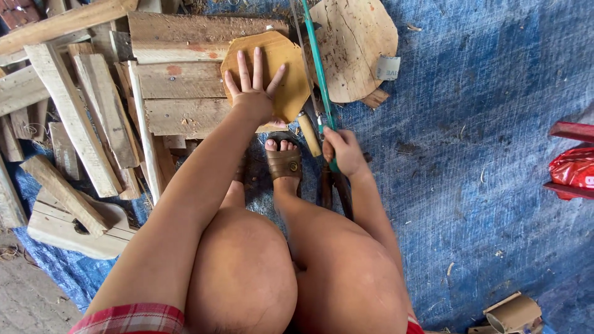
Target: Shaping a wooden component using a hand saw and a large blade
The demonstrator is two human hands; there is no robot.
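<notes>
1. The left hand [253,93] lies flat and spread, fingers splayed, pressing down on a yellowish plywood piece [286,62] with angled edges; it grasps nothing, only pins the piece against the wooden pallet [179,93] beneath it.
2. The right hand [344,151] is clenched around the handle end of a green-framed saw [318,68], just right of the plywood piece.
3. The saw's long axis runs up and away from the person, nearly straight ahead, passing along the right edge of the plywood piece, with the blade touching or just beside that edge.
4. The left hand sits left of the blade line, its thumb nearest, though apart from it.
5. A sandalled foot [283,162] rests just below the plywood piece, between the two hands.
6. A larger cut plywood sheet [356,43] lies just right of the saw; loose timber offcuts [74,117] crowd the left. The blue tarpaulin [482,124] gives open room to the right.
</notes>
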